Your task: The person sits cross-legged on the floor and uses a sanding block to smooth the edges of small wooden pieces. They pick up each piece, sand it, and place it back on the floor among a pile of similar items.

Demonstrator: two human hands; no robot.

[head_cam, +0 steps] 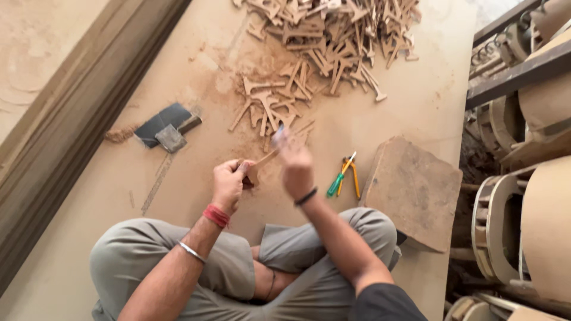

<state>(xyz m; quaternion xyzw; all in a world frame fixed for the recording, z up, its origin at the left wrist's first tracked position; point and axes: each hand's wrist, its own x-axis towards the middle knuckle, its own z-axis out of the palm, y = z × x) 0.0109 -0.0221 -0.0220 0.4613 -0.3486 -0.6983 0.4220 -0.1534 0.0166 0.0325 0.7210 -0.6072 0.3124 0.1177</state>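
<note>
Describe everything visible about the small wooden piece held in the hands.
The wooden piece is a thin, flat, pale brown strip, like the cut-outs in the pile beyond it. It slants, near end low, far end raised toward the pile. The left hand grips its near end in a closed fist. The right hand is at its far end, blurred, with something small and pale at the fingertips; what that is cannot be told. The piece is held clear of the board floor.

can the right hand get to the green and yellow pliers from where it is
Probably yes: the pliers lie on bare board just beside the right hand, nothing between them, though that hand looks busy on the wooden piece.
</note>
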